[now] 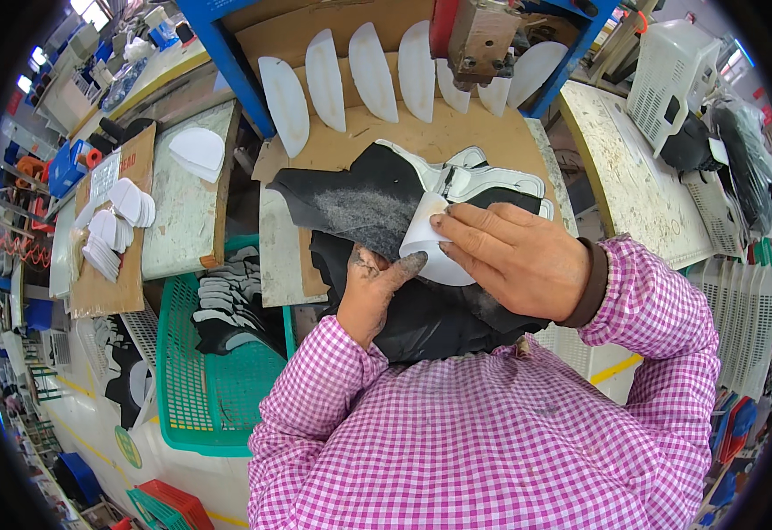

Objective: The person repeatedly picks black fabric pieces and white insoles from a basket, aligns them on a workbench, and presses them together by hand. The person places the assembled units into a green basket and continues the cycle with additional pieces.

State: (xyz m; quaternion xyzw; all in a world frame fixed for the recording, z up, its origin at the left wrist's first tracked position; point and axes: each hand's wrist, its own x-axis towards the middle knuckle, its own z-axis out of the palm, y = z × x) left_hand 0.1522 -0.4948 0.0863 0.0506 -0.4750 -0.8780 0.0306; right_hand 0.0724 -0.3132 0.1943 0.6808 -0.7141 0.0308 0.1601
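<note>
A white half-moon piece of thin sheet (428, 228) is bent into a curl between my two hands. My left hand (373, 287) pinches its near left edge with a dirt-darkened thumb; some of its fingers go under the black material. The fingers of my right hand (523, 256) press together along the curl's right side; its thumb is hidden. Just beyond lies a black shoe upper (337, 199) with a fuzzy grey patch, and at its right are upper parts with white trim (492, 183). More black material (421, 327) is bunched nearest my body.
White half-moon pieces (372, 71) stand along a cardboard backing inside a blue machine frame (231, 53). A metal machine head (483, 40) hangs above. At left are stacked white pieces (199, 150) and a green basket (214, 397) of shoe uppers; a whitish table (628, 177) stands right.
</note>
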